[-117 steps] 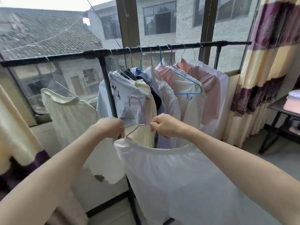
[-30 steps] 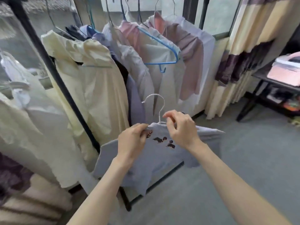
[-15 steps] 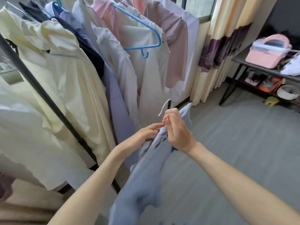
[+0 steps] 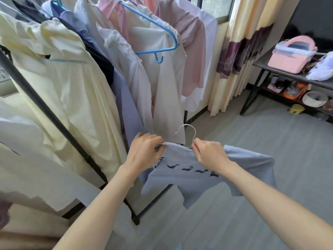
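Both pinch — left hand (image 4: 146, 150) the blue shirt (image 4: 189, 179), right hand (image 4: 210, 155) its hanger (image 4: 186, 125) — crowded rack (image 4: 88, 157) beside.

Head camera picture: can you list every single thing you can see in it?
T-shirt: 1, light blue with little dark prints, held low in the middle.
wire hanger: 1, silver, inside the T-shirt, hook up.
rack: 1, black, left.
hanging clothes: several, cream, white, pink, navy and lilac, on the rack.
big blue hanger: 1, blue, among the hanging clothes.
curtain: 1, cream and purple, right of the rack.
shelf: 1, dark, far right.
pink box: 1, pink, on the shelf.
left hand: 1, grips the T-shirt's shoulder.
right hand: 1, pinches the wire hanger's neck.
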`<state>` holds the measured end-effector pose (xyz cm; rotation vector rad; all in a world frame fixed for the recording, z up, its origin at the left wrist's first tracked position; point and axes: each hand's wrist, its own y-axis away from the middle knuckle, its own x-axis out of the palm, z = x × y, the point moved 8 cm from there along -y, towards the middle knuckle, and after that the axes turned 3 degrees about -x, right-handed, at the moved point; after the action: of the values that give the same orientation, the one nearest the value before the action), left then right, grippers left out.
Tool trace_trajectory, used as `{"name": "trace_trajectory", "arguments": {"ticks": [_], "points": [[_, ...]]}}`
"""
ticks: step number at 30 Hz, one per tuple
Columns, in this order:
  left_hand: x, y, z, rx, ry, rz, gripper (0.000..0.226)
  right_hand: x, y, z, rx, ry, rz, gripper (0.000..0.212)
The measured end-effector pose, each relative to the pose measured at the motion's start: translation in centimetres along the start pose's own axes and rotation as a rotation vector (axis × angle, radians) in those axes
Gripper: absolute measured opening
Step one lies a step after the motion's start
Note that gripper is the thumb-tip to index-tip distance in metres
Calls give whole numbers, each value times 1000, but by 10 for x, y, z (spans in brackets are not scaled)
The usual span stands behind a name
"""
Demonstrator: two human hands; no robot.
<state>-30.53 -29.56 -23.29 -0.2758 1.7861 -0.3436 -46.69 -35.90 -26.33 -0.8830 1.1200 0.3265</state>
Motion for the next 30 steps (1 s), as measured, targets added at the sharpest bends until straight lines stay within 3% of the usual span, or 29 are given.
{"name": "trace_trajectory", "arguments": {"ticks": [5,7,9,10,12,15,17,20,25,28,30], "points": [[-14,10,-14,91,-150,-115,21,-37,-3,-16,203,-61,-299,30],[-20,10,-20,104,-166,-161,16,-28,-5,-12,233,-175,-181,28],[-26,7,-22,103,-176,-189,10,-4,-8,7,121,-188,97,18],[-28,7,-22,103,-184,-195,8,1,-9,15,57,-159,159,13],[-28,9,-21,105,-198,-180,10,-5,-16,13,81,-155,103,12],[-25,13,-22,116,-199,-174,14,-30,-24,-13,267,-181,-156,16],[-27,11,-27,119,-187,-186,15,-27,-24,-15,284,-187,-92,17],[-29,7,-31,119,-195,-173,15,-7,-19,8,75,-114,122,15],[-31,12,-33,177,-145,-178,9,-33,-23,-9,203,-201,-120,17],[-35,9,-39,210,-73,-202,10,-32,-22,-5,163,-201,-100,19],[-35,9,-39,202,34,-173,23,-32,-19,-7,166,-209,-130,21]]}}
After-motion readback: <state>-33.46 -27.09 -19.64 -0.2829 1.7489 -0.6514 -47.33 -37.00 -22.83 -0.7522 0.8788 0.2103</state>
